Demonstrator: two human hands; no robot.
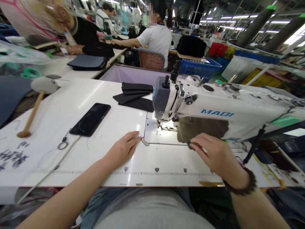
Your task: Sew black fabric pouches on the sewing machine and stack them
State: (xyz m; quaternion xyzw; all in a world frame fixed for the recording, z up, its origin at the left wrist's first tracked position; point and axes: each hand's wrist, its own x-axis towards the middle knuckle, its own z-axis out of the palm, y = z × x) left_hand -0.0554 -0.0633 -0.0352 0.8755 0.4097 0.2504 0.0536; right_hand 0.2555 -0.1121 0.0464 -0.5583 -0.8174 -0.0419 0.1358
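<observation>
My left hand (pixel 122 149) rests on the white sewing table with its fingers stretched out, holding nothing, just left of the needle plate. My right hand (pixel 212 152) pinches the front edge of an olive-brown fabric piece (pixel 202 127), which lies under the arm of the sewing machine (pixel 219 98). A lit needle area (pixel 164 124) is to the left of that piece. Behind the plate, several folded black fabric pieces (pixel 137 95) lie against the machine head.
A black phone (pixel 90 119) and a wooden-handled mallet (pixel 35 105) lie on the left. Dark fabric (pixel 88 62) is stacked on the neighbouring table. A person in a white shirt (pixel 156 43) sits ahead, near a blue basket (pixel 200 67). Thread cones (pixel 256 27) stand at upper right.
</observation>
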